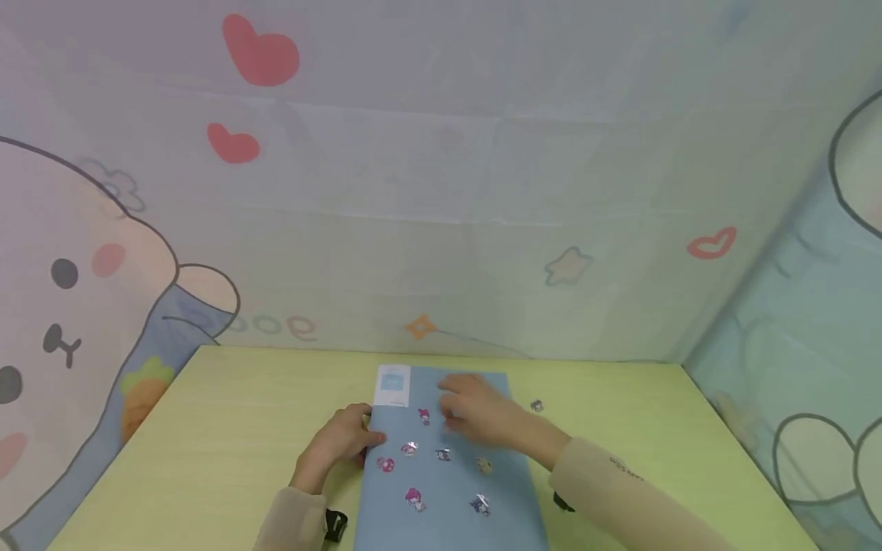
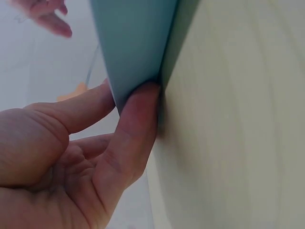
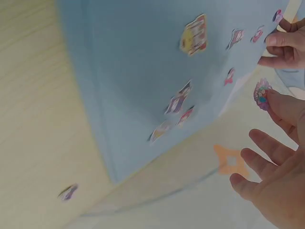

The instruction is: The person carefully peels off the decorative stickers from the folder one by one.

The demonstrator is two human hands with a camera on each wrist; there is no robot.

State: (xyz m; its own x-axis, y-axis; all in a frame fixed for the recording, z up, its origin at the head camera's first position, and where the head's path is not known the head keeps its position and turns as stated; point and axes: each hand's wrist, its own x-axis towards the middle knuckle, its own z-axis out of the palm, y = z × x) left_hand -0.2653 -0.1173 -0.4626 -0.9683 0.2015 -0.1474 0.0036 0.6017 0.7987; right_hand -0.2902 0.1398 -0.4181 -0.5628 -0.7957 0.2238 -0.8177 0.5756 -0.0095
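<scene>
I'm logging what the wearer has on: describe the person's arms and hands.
The left sleeve and right sleeve are long and pale beige; small dark lettering marks the right one. The left hand and right hand wear no gloves. A black piece shows beside each sleeve, possibly worn.

This looks like a small booth walled with printed cloth (image 1: 448, 168); whether in a home or a studio cannot be told. Behind the yellow worktop (image 1: 227, 444), the creased cloth shows hearts (image 1: 272, 61) and a star (image 1: 568, 266); a cartoon animal (image 1: 69, 222) fills it left of the worktop, and pale blue continues right of the worktop.
</scene>
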